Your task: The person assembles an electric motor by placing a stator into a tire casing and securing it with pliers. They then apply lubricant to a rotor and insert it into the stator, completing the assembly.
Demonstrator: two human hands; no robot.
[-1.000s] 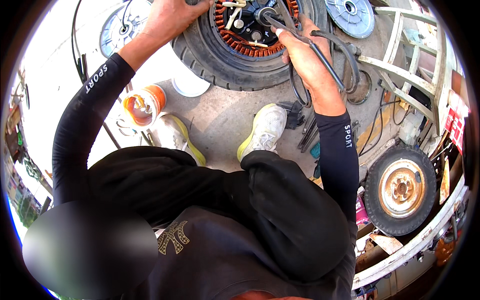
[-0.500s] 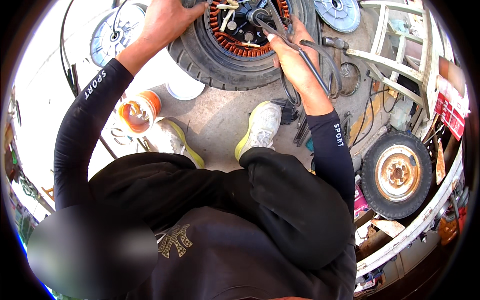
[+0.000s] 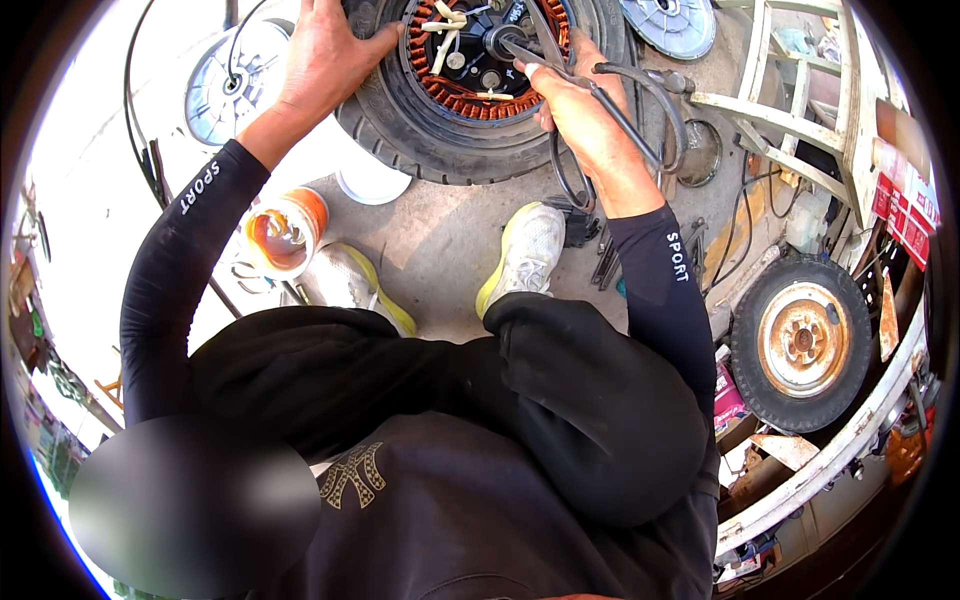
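And here you are, mid-job by the look of it: the wheel's tyre lies flat on the ground at the top of the view, its inside laid bare, with a ring of copper windings in plain sight. Two grey discs, much like hub covers, rest off it, one to the left, one to the right, so the opening-up looks done; pale sleeved leads lie exposed across the middle, and nothing closes the wheel, so the work seems well short of finished. Your right hand has its fingers wrapped round a scissor-like tool, blades spread apart by the hub's centre; I can't make out whether they touch anything. Your left hand sits at the tyre's left side, thumb wide of the fingers, but the fingertips run out of view, so no telling how firmly it grips. Over to the containers: the orange tub, just beside your left shoe, holds something orange-brown, liquid or residue, I can't say which. A white round dish pokes out beside the tyre, and the round tin to the right shows greyish inside, contents unclear.
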